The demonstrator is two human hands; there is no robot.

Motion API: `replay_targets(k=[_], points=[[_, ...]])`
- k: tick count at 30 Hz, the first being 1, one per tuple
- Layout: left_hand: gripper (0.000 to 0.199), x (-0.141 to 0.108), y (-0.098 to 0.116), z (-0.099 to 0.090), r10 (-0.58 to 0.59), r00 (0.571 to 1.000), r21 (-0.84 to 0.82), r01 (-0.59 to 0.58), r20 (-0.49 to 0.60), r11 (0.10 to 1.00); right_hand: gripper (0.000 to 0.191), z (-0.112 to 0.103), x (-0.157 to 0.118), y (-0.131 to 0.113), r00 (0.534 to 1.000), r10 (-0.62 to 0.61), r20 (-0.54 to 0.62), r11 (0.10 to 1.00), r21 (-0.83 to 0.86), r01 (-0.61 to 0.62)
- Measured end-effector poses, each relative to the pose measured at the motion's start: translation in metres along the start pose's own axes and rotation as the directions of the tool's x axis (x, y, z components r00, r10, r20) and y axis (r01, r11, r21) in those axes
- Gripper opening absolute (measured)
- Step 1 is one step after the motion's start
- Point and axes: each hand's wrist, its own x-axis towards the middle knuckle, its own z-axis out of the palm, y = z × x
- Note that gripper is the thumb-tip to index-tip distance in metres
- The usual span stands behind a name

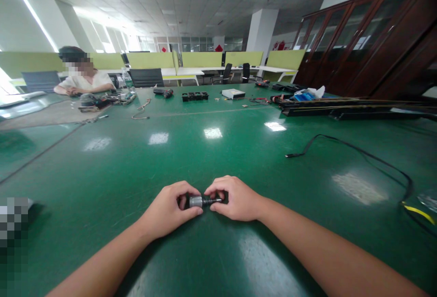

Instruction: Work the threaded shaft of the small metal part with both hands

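Toward six o'clock on the surface (184, 158), the left hand's (167, 210) grip is clamped on the part (195, 201), whose shaft (207, 201), pointing to three, might slip if the right hand (239, 200), contact unclear, nudged it sideways.

I cannot discern whether the right hand (235, 199) touches the ribbed shaft (207, 201) of the metal cylinder (195, 202); pixelated block (12, 219), left, and black cable (409, 185), right, exceed my view.
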Motion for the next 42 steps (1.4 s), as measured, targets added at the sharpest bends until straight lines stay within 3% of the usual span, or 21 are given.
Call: replay_targets(k=[14,42], points=[[0.024,0.0009,0.001,0.001,0.026,0.999,0.012,-0.027,0.028,1.0,0.017,0.0061,-0.001,0.0003,0.994,-0.105,0.014,0.991,-0.077,0.106],[0.022,-0.0008,0.0047,0.0005,0.066,0.998,0.038,-0.067,0.015,0.997,0.012,0.0052,-0.0004,0.0003,0.992,-0.123,0.021,0.985,-0.123,0.124]])
